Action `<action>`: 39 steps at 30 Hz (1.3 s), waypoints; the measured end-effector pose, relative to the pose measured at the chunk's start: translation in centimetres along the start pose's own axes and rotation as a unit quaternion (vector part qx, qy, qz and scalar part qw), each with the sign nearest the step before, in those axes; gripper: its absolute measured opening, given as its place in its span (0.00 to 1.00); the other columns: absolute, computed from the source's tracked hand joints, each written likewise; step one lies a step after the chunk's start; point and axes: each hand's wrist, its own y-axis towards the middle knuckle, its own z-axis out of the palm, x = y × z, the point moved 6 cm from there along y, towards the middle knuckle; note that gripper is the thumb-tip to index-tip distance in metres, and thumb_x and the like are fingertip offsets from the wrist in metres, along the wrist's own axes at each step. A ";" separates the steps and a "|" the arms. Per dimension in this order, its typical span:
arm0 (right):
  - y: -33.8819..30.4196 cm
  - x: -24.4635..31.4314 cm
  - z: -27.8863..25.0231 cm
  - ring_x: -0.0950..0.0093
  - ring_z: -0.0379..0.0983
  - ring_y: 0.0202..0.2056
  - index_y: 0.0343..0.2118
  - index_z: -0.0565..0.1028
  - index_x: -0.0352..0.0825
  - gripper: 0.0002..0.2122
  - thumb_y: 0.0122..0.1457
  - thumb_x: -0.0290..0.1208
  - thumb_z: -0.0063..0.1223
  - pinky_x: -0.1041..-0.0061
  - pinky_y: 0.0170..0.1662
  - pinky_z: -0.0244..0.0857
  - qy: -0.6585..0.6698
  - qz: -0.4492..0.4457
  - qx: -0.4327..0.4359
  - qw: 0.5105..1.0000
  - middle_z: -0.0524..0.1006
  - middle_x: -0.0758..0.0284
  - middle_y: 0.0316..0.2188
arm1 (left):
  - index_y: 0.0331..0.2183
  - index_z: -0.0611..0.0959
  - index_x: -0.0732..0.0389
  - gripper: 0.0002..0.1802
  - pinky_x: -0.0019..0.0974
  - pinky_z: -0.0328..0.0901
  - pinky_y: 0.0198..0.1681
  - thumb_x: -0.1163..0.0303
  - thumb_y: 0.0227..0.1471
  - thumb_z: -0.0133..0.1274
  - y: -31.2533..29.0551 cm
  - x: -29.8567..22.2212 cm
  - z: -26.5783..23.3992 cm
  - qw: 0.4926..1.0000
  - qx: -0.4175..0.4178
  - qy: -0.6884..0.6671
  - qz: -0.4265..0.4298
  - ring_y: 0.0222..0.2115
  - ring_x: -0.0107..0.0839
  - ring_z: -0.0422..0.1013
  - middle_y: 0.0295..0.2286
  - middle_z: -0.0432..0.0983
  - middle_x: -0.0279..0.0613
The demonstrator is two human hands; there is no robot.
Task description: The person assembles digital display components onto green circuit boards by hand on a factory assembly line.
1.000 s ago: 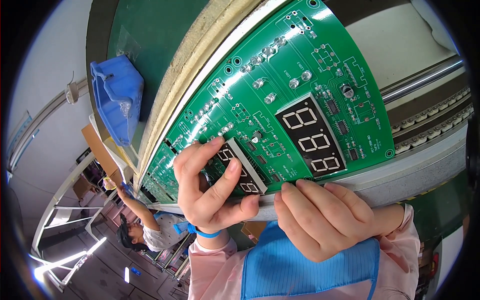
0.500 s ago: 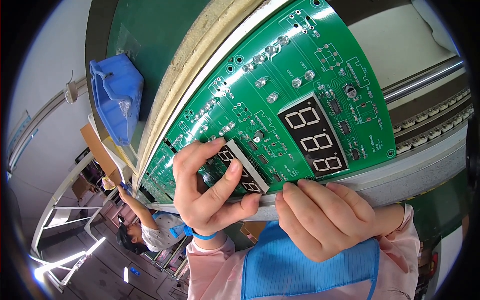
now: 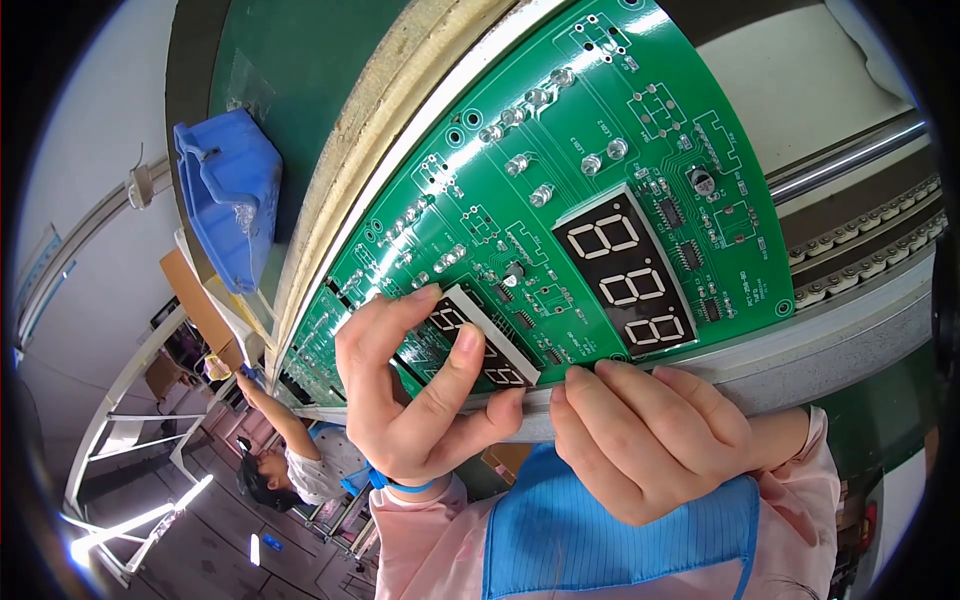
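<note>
A green circuit board panel (image 3: 540,250) lies along the metal rail in front of me. My left hand (image 3: 415,385) grips a three-digit seven-segment display (image 3: 502,342) on the board's left part. Its index fingertip is at the display's upper end, another finger lies across its black face, and part of the face is hidden. To the right, a second seven-segment display (image 3: 628,275) sits on the board. My right hand (image 3: 650,430) is closed, its fingertips together at the board's near edge, below the second display; whether anything is between them is hidden.
Clear LEDs (image 3: 540,97) stand in rows on the board. A blue plastic bin (image 3: 235,190) is on the green surface at far left. A chain conveyor (image 3: 860,255) and metal rod (image 3: 850,160) run at right. Another person (image 3: 310,465) works farther left.
My left hand has shifted slightly to the left, its fingers a little more spread on the display. The right hand stays at the board's edge.
</note>
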 end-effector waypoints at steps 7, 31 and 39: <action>0.1 0.1 0.4 0.81 0.77 0.32 0.28 0.79 0.43 0.05 0.52 0.34 0.53 0.78 0.39 0.65 0.001 -0.002 0.000 1.000 0.81 0.76 0.33 | 0.38 0.86 0.61 0.26 0.47 0.66 0.40 0.56 0.36 0.69 0.4 0.4 -0.2 1.000 0.018 -0.019 -0.007 0.36 0.50 0.72 0.39 0.76 0.59; 1.6 -0.2 -4.0 0.68 0.76 0.29 0.30 0.79 0.34 0.14 0.37 0.22 0.67 0.73 0.30 0.69 0.336 0.101 -0.042 0.935 0.78 0.63 0.32 | 0.51 0.74 0.58 0.41 0.43 0.70 0.40 0.50 0.38 0.72 -4.5 -4.8 -2.4 0.929 -0.273 -0.243 0.053 0.37 0.46 0.72 0.41 0.74 0.53; 1.7 5.6 -7.1 0.70 0.77 0.27 0.31 0.78 0.32 0.11 0.44 0.19 0.66 0.78 0.27 0.71 0.472 0.033 -0.010 0.881 0.79 0.59 0.33 | 0.44 0.79 0.55 0.32 0.43 0.71 0.44 0.58 0.36 0.74 -8.3 -7.9 -4.7 0.887 -0.334 -0.309 0.082 0.42 0.45 0.71 0.44 0.73 0.48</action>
